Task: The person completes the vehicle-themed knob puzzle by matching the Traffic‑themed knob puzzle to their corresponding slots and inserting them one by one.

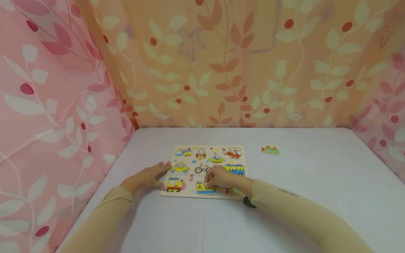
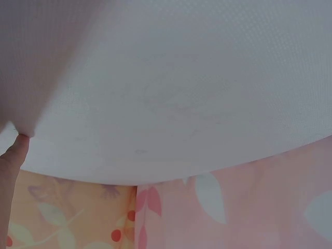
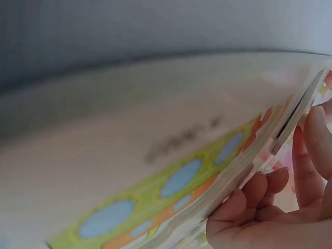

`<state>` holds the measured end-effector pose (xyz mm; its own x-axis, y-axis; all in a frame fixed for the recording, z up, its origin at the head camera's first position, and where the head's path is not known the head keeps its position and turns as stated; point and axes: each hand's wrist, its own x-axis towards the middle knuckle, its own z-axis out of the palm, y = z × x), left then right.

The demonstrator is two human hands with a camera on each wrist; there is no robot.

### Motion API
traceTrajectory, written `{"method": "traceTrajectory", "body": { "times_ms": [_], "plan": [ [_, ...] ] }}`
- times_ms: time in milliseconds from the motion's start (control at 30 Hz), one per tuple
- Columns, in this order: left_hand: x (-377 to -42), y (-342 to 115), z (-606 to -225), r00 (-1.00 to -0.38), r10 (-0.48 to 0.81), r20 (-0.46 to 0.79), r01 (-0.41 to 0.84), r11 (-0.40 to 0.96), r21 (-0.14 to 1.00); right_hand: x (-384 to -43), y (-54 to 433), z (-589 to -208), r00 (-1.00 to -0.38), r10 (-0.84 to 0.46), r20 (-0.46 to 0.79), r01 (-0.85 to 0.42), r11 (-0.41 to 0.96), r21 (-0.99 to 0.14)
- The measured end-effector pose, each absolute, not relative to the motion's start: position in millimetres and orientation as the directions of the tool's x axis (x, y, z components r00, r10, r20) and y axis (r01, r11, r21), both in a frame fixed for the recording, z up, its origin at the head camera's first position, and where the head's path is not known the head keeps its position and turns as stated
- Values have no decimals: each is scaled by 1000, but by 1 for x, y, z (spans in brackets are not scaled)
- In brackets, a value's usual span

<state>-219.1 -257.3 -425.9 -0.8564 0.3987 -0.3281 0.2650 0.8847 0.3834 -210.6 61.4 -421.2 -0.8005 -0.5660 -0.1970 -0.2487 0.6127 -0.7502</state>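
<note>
A wooden peg puzzle board lies on the white table. My right hand pinches the knob of the yellow-and-blue ship piece at the board's lower middle. From the right wrist view, the curled fingers are beside a thin piece edge; whether it lies fully flush cannot be told. My left hand rests at the board's left edge, fingers extended, thumb near the train piece. Only a fingertip of it shows in the left wrist view. A green submarine piece lies apart, right of the board.
Car, bicycle, bus, plane, rocket, saucer and helicopter pictures fill the upper rows. The submarine picture at lower right is partly behind my right wrist. A small dark object shows below that wrist. Patterned curtains surround the table.
</note>
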Motion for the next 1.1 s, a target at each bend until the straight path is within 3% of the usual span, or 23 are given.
{"method": "traceTrajectory", "body": {
  "times_ms": [200,400,633,1100],
  "plan": [
    [-220,-256,-425,-855,398,-334,261,885,385,-210,59,-420,-808,-556,-192,-269,640,-720],
    [-218,-255,-426,-849,400,-345,256,883,393,-208,68,-418,-825,-513,-238,-207,666,-717],
    [-219,-256,-428,-853,401,-333,267,885,382,-213,98,-408,-832,-506,-226,-185,639,-747],
    [-219,-257,-428,-856,397,-332,265,888,377,-232,164,-402,-915,-379,-142,-169,677,-717]
  ]
}}
